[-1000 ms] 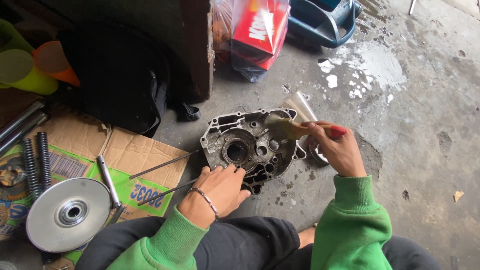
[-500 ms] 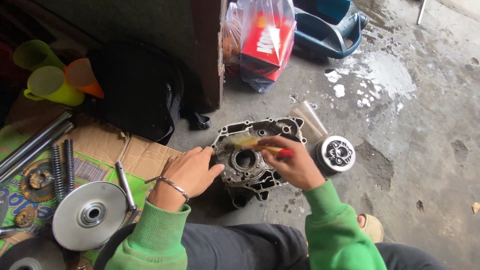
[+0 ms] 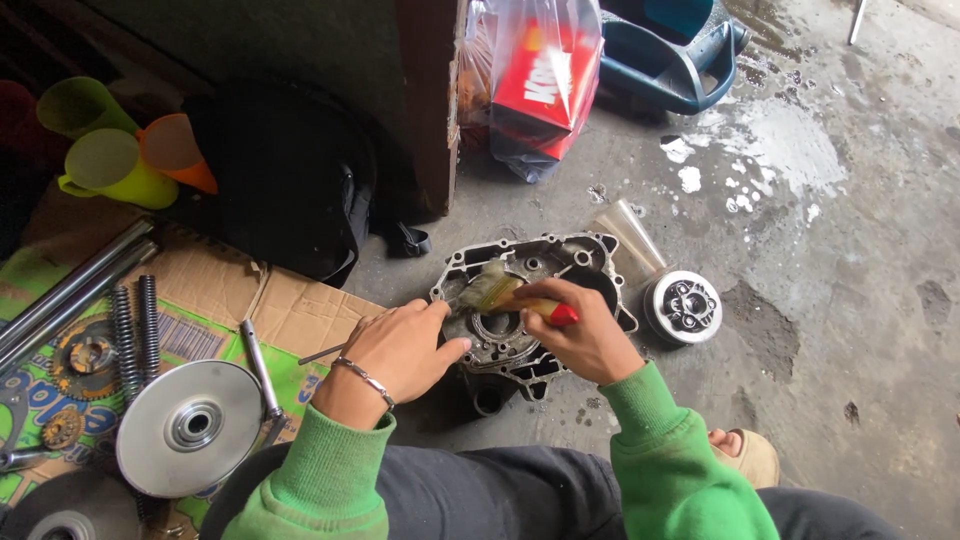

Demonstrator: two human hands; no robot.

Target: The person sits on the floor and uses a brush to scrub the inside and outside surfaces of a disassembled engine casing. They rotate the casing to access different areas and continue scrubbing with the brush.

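Engine casing (image 3: 545,262): lay flat on concrete floor (image 3: 850,330), beside cardboard sheet (image 3: 290,305) | left hand (image 3: 405,345): open, fingers rested on casing's left edge | right hand (image 3: 585,335): clamped on red-handled brush (image 3: 505,293), bristles touched casing top.

**Engine case on the floor, parts to either side**

The engine case (image 3: 530,300) lies on the floor (image 3: 850,300). The left hand (image 3: 405,345) rests on its left edge; the right hand (image 3: 590,340) holds a brush (image 3: 500,292) over it. A clutch hub (image 3: 683,307) lies just right. On cardboard (image 3: 270,300) to the left lie a pulley disc (image 3: 188,428) and two springs (image 3: 135,335).
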